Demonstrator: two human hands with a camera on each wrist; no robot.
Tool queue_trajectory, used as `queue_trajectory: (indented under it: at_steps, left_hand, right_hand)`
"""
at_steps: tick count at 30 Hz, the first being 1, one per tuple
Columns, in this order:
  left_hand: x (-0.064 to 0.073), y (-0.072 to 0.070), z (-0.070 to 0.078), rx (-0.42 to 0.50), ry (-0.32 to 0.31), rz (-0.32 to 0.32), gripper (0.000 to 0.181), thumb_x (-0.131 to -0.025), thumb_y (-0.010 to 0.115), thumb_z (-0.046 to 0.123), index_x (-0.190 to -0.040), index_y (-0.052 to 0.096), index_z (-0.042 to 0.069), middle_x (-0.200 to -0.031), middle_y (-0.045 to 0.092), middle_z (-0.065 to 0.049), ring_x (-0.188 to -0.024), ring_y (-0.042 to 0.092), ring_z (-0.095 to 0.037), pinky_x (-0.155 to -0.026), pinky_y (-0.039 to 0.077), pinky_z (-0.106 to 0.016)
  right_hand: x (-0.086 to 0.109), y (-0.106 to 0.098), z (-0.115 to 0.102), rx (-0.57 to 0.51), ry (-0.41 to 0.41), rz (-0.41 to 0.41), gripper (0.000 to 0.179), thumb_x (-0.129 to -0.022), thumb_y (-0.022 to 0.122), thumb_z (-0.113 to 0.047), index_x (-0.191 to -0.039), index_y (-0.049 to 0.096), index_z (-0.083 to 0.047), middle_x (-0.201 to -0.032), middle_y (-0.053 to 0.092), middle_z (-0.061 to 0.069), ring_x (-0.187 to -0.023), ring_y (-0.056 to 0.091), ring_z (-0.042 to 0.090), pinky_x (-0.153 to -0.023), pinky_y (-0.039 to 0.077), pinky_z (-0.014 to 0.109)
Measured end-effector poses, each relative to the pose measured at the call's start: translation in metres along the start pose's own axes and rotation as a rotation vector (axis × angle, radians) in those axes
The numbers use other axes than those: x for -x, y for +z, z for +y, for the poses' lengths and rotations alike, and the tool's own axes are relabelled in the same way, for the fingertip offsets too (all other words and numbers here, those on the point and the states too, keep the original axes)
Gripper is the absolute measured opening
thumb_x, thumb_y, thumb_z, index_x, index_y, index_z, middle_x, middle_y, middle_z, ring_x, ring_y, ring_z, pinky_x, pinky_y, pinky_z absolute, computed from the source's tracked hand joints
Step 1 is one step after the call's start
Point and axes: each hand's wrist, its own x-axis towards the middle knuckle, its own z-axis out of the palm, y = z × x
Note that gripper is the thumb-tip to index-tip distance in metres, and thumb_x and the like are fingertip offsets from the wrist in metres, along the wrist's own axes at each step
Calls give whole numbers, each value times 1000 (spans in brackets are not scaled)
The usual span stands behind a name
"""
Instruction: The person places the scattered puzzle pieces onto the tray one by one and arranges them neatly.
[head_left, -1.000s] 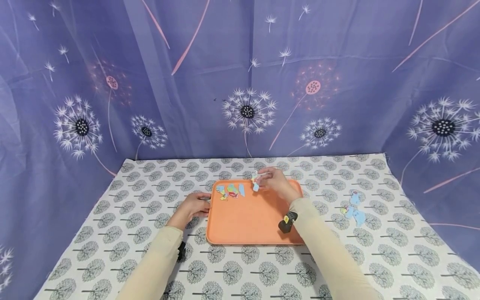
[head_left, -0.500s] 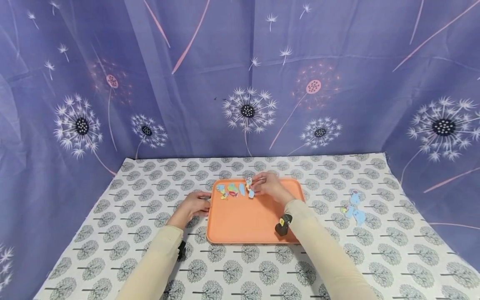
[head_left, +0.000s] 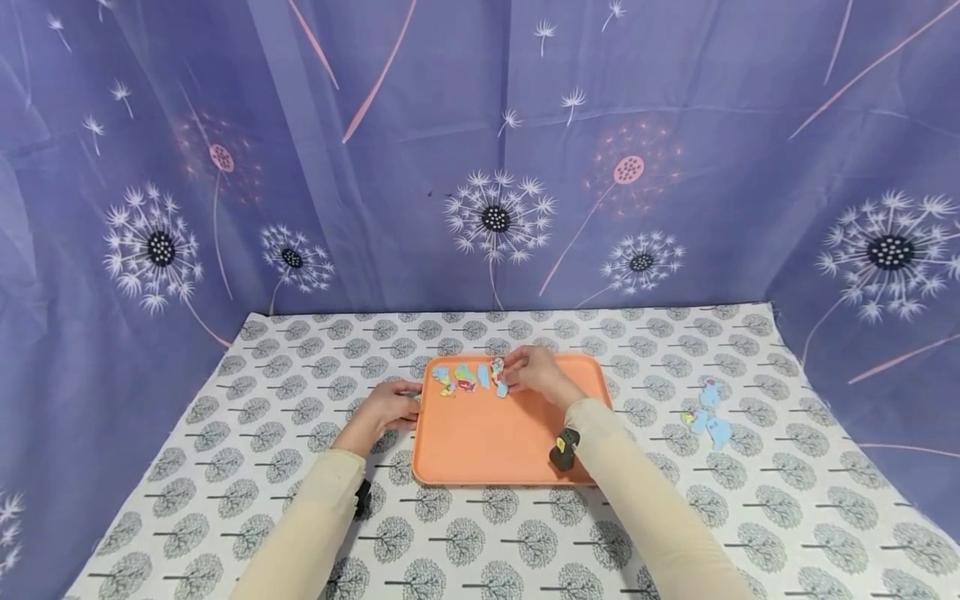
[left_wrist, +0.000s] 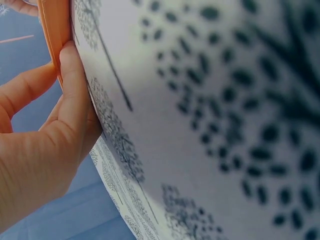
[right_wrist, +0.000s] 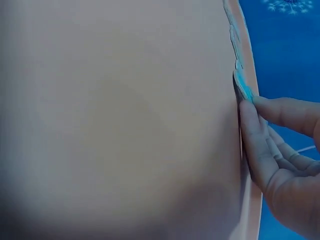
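An orange tray (head_left: pixel 495 450) lies on the cloth. My left hand (head_left: pixel 390 407) is at its left edge; the left wrist view shows thumb and fingers gripping the tray's rim (left_wrist: pixel 54 30). My right hand (head_left: pixel 542 372) pinches a printed puzzle piece (head_left: pixel 498 383) between thumb and finger, low over the tray near its far edge. In the right wrist view that piece (right_wrist: pixel 243 87) shows light blue at the fingertips. To its left on the tray lie a narrow blue piece (head_left: pixel 483 377), a green, blue and red piece (head_left: pixel 465 377) and a blue and yellow piece (head_left: pixel 442 381).
Several more blue puzzle pieces (head_left: pixel 707 419) lie loosely grouped on the tree-print tablecloth (head_left: pixel 787 467), right of the tray. A purple dandelion-print curtain (head_left: pixel 375 150) hangs behind the table and along both sides.
My right hand has moved left and down with the puzzle piece, bringing it beside the narrow blue piece; in the last half second it has hardly moved. The left hand stays at the tray's edge.
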Motion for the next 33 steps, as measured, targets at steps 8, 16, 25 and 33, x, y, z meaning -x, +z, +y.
queue_trajectory:
  at_steps: [8,16,25,33]
  left_hand:
    - [-1,0,0,-6,2,7,51,-85,61,-6,-135,52,1,-87,67,-17,-66,65,-17,-64,60,-29]
    - [0,0,0,2,8,6,52,-84,61,-7,-135,52,0,-85,66,-17,-65,64,-17,-64,60,-28]
    - [-1,0,0,2,-8,16,52,-84,61,-6,-135,52,1,-85,67,-16,-64,64,-16,-62,60,-28]
    - [-2,0,-1,14,-13,9,52,-83,61,-8,-134,52,0,-85,67,-16,-64,64,-17,-62,60,-28]
  right_hand:
    - [3,2,-5,97,-26,27,33,-78,66,14,-110,59,15,-88,67,24,-62,67,21,-63,61,31]
    - [3,3,-5,131,-17,30,31,-78,68,13,-108,60,14,-85,68,22,-60,67,19,-62,61,29]
    - [3,-9,-4,65,-67,-66,31,-85,60,11,-115,57,17,-97,65,30,-79,70,31,-71,61,35]
    - [12,-31,-7,102,-124,-23,30,-90,60,2,-119,60,8,-104,66,25,-89,67,37,-80,59,41]
